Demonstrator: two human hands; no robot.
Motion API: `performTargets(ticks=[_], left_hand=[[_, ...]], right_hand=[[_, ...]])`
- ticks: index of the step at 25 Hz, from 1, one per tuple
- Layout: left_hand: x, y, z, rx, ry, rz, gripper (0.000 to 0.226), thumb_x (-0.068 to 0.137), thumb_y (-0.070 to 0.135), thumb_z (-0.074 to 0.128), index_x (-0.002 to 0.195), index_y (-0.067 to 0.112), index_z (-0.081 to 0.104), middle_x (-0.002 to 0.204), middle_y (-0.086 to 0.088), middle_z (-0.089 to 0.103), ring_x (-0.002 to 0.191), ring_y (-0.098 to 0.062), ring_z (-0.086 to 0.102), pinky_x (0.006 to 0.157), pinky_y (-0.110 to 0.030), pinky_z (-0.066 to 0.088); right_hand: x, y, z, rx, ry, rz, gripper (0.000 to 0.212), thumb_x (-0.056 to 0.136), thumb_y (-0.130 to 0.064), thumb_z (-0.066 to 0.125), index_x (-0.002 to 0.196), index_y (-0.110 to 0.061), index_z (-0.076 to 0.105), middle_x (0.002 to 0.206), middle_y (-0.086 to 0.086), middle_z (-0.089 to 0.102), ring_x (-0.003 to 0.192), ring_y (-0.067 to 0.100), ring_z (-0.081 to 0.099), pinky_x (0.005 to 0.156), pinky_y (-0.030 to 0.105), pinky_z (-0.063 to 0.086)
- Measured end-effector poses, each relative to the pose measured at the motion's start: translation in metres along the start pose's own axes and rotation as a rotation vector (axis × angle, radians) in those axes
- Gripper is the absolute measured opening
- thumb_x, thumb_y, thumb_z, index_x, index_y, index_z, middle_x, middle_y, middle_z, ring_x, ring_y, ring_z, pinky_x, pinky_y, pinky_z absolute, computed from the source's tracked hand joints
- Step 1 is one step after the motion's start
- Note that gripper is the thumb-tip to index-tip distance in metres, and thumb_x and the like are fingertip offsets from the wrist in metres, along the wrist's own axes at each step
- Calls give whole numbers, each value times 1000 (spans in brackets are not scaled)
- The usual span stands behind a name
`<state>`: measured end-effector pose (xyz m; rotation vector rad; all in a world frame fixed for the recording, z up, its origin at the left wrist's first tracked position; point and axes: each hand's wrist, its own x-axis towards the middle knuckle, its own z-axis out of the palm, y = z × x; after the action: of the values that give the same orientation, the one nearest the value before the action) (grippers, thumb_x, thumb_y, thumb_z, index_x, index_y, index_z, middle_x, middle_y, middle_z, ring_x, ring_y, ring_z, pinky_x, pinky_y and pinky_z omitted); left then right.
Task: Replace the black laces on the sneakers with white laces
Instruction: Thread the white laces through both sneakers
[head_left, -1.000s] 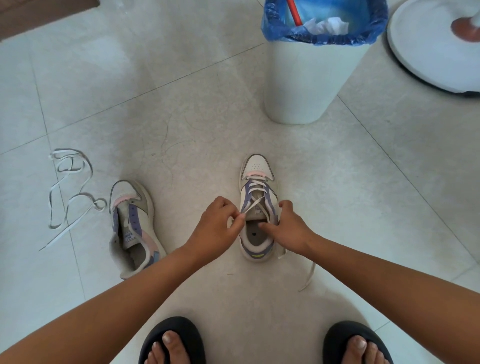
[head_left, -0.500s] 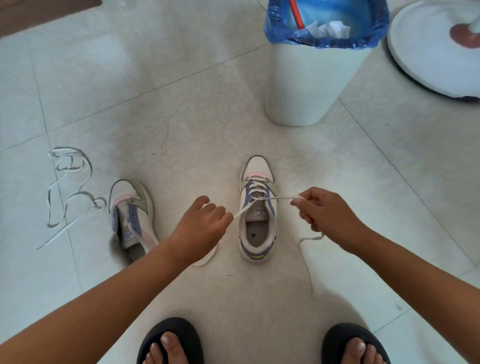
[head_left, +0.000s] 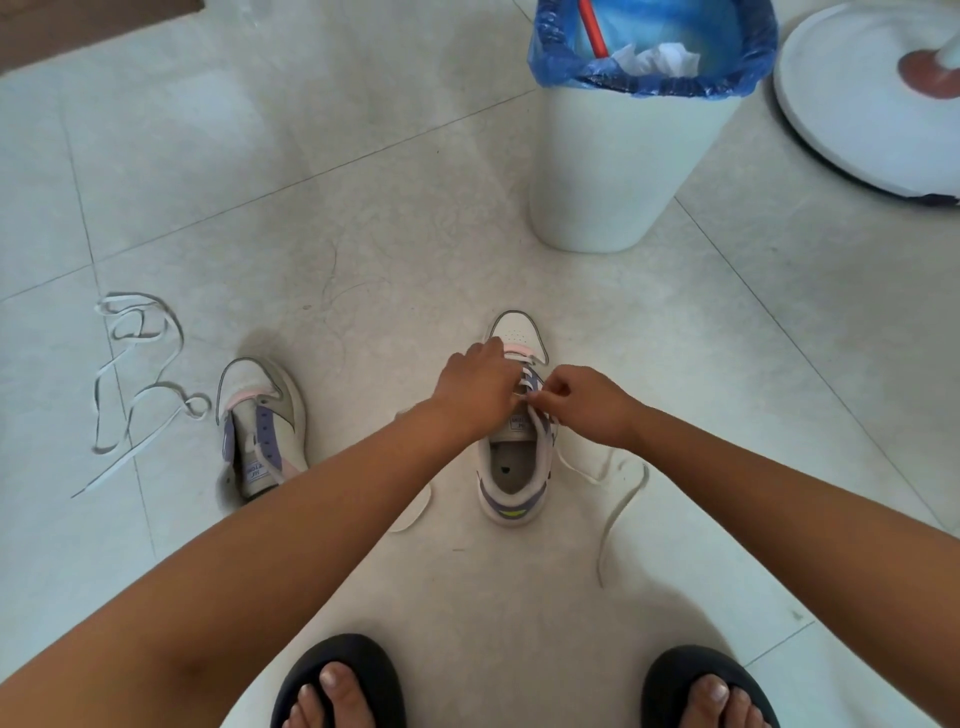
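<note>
My left hand (head_left: 480, 387): reached forward over the front half of the right-hand sneaker (head_left: 514, 441), knuckles up, fingers curled down onto the laced part; I cannot tell whether they pinch the lace or only press on the shoe.
My right hand (head_left: 582, 402): just beside the left, fingers curled, thumb and fingertips pinching the white lace (head_left: 615, 499) where it crosses the eyelets.
My arms: both stretched out from the bottom corners, meeting over the shoe.
Right-hand sneaker: on the tiled floor (head_left: 363, 234) in front of me, toe pointing away, white lace threaded through its upper eyelets.
Lace tails: one runs from under my right hand down to the floor on the right and trails toward my foot; another loop shows under my left forearm.
Left-hand sneaker (head_left: 262, 428): well apart on the left, no lace in its eyelets, heel partly covered by my left arm.
Loose lace (head_left: 137, 384): pale, tangled on the floor left of that sneaker.
Hidden: my fingertips and the middle eyelets, under both hands.
Cut off: white bin with blue liner (head_left: 623, 156) at the top edge; round white base (head_left: 841, 114) at the top right; my black slippers (head_left: 337, 670) at the bottom.
</note>
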<state>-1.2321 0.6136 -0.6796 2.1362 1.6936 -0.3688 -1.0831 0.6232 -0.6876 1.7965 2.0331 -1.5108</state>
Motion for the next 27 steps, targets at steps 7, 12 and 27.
performTargets(ticks=[7, 12, 27], left_hand=[[-7, -5, 4, 324, 120, 184, 23, 94, 7, 42, 117, 6, 45, 115, -10, 55, 100, -27, 57, 72, -31, 30], [-31, -30, 15, 263, 394, 286, 27, 59, 5, 85, 69, 8, 60, 55, -3, 58, 41, -19, 53, 43, -22, 35], [-37, -21, 18, -837, -137, -348, 42, 98, 43, 41, 76, 11, 57, 63, -1, 69, 46, -10, 62, 47, -18, 42]], right_hand=[[4, 0, -2, 209, -84, 50, 34, 96, -26, 49, 64, -13, 51, 65, 1, 54, 59, 11, 45, 58, 21, 36], [-4, 14, 0, 264, -110, 85, 30, 99, -26, 46, 74, -11, 52, 69, 3, 56, 63, 13, 49, 67, 25, 40], [0, 0, 4, 347, -203, 84, 30, 95, -30, 53, 73, -11, 56, 54, 3, 54, 46, 14, 47, 51, 24, 42]])
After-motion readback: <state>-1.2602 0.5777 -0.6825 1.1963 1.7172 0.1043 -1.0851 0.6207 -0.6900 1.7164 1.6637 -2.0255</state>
